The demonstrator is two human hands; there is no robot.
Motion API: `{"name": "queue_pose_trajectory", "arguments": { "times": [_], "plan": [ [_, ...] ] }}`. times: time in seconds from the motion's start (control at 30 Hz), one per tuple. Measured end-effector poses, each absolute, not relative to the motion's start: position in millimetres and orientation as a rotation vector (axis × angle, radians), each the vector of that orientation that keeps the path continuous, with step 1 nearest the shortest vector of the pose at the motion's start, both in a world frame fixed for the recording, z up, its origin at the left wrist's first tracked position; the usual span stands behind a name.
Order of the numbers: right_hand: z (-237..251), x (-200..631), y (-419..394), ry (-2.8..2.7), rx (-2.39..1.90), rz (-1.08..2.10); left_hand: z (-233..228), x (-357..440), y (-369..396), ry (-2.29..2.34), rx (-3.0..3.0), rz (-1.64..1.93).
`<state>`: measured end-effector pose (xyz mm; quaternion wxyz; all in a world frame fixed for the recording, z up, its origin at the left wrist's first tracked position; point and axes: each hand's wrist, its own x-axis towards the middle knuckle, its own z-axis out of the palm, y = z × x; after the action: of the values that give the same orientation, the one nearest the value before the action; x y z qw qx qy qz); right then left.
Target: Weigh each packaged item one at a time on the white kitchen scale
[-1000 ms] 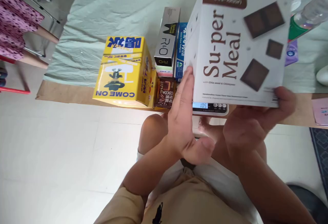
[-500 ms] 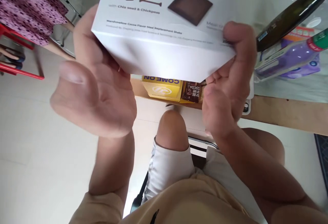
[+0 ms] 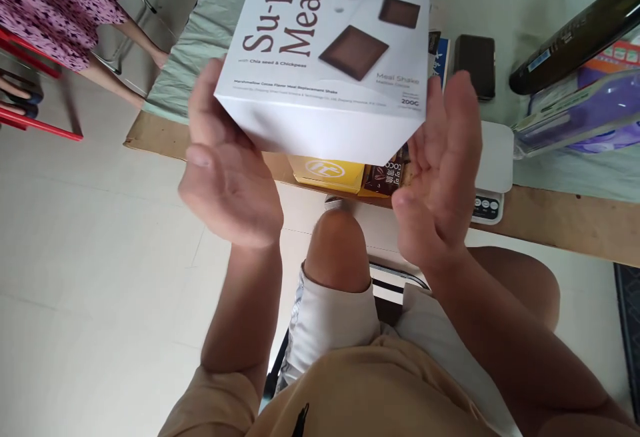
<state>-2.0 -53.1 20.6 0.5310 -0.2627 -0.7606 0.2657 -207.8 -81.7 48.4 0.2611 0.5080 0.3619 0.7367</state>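
A white meal shake box (image 3: 320, 74), printed with brown chocolate squares and "Su-per Meal", is held up between my two hands above the table edge. My left hand (image 3: 235, 184) supports its left side from below, the fingers going up behind the lower left corner and the thumb off the box. Against the right side rests my right hand (image 3: 443, 177), with fingers mostly stretched and its thumb apart from the box. The top of the box is cut off by the view. Partly hidden beneath it are a yellow box (image 3: 330, 174) and a brown cocoa packet (image 3: 384, 180).
A white kitchen scale (image 3: 493, 164) sits at the table edge on the right. Beyond it lie a black flat case (image 3: 475, 67), a dark bottle (image 3: 565, 44) and a clear purple bottle (image 3: 575, 114). At upper left stands a person in a pink patterned skirt (image 3: 60, 10).
The box has moved farther from me and more of its printed face shows. My left hand has shifted right and away with it; my right hand's fingers have straightened.
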Motion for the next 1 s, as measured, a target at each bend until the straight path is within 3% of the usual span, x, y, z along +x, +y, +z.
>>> {"name": "queue_pose_trajectory", "arguments": {
  "times": [0.1,0.23,0.3,0.47,0.7,1.0],
  "plan": [
    [6,35,-74,-1.735,-0.552,0.602,46,-190,-90,1.117,1.393,2.319],
    [-32,104,-118,-1.357,-0.944,0.621,36,-164,-97,1.026,1.391,2.768],
    [-49,139,-139,-1.228,-1.073,0.593,28,-141,-99,0.953,1.507,2.825],
    [-53,216,-181,-1.031,-1.297,0.518,9,-39,-111,0.986,1.65,2.31],
    [-35,330,-186,-0.716,-1.487,0.226,-9,128,-103,0.526,1.833,1.449],
    [-40,479,-133,-0.368,-1.577,0.029,-37,303,-64,0.526,1.84,0.938]
  ]
}}
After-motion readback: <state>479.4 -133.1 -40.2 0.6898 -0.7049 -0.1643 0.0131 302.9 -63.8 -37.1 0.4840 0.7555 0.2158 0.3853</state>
